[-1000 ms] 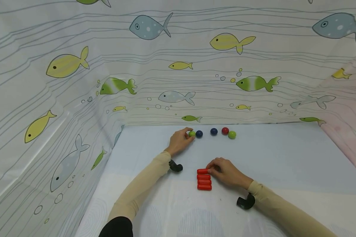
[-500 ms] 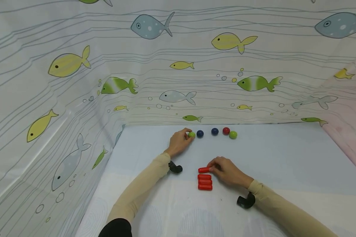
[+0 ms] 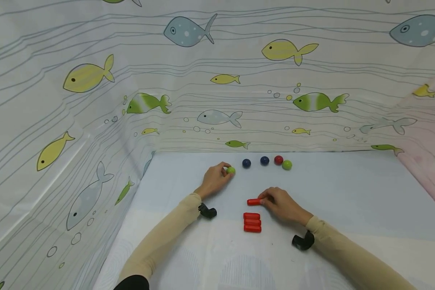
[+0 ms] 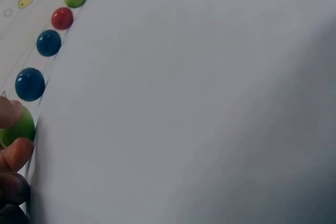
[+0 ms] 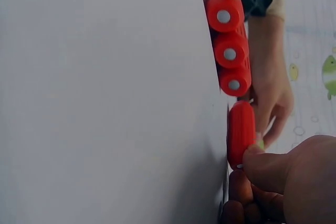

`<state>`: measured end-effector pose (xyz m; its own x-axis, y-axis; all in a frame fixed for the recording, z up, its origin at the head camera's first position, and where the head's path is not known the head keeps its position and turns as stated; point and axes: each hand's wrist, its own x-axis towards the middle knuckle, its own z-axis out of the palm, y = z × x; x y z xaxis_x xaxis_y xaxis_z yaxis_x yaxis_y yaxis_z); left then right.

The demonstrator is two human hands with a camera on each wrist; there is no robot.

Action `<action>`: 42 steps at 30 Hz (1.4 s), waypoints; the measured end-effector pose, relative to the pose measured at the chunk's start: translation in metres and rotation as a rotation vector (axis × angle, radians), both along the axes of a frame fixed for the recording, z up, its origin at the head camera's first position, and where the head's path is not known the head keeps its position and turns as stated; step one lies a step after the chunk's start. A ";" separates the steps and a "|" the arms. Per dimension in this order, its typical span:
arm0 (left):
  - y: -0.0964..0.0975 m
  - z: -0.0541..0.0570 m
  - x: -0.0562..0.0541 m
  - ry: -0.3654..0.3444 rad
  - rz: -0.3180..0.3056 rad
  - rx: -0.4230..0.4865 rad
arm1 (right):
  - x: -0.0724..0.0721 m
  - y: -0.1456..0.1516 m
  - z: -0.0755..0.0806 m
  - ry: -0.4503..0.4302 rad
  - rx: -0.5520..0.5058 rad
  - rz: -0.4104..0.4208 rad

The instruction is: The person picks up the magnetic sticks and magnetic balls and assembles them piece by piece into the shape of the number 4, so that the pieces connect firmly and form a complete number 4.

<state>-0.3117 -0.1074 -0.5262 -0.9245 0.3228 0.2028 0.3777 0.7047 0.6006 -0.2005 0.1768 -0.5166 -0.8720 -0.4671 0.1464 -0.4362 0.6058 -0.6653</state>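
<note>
Looks early: left hand pinches green ball, right hand pinches red rod; three rods lower centre, four balls upper centre untouched

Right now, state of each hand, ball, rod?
Left hand: occupied, pinching
Held green ball: pinched, apart from other balls
Right hand: occupied, gripping
Held red rod: gripped by one end, apart from other rods
Three red rods: lying side by side, unheld
Left blue ball: unheld, separate
Right blue ball: unheld, separate
Red ball: unheld
Rightmost green ball: unheld, right beside red ball
</note>
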 end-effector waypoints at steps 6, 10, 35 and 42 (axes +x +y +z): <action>-0.011 0.000 0.016 -0.009 -0.027 -0.001 | -0.010 0.005 0.001 -0.011 -0.004 -0.020; -0.016 -0.001 0.029 -0.024 -0.047 0.009 | -0.016 0.008 0.001 -0.032 0.006 -0.044; -0.008 0.006 0.079 -0.044 -0.129 0.011 | -0.034 -0.001 -0.001 -0.070 0.016 -0.031; -0.008 0.006 0.082 -0.040 -0.134 0.013 | -0.035 -0.007 -0.002 -0.076 0.008 -0.017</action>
